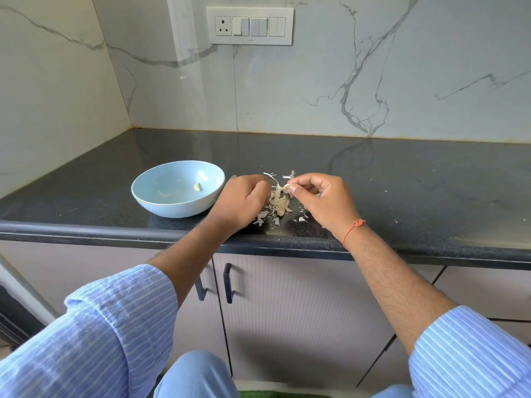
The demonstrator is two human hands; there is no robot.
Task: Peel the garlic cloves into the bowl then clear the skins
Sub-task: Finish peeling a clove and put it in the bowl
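Note:
A pale blue bowl [161, 193] stands on the black countertop and holds a peeled garlic clove [198, 187] and a thin strip of skin. Right of the bowl lies a pile of papery garlic skins and cloves [278, 203]. My left hand [241, 201] rests at the pile's left side with its fingers curled down into it; what they hold is hidden. My right hand [321, 201] is at the pile's right side, thumb and forefinger pinching a piece of garlic skin [286, 187] at the top of the pile.
The black countertop [402, 191] meets a white marble wall at the back and left corner. A switch plate [250, 25] is on the wall. Loose skin flakes [287, 176] lie behind the pile. Cabinet doors with dark handles [228, 282] are below the counter edge.

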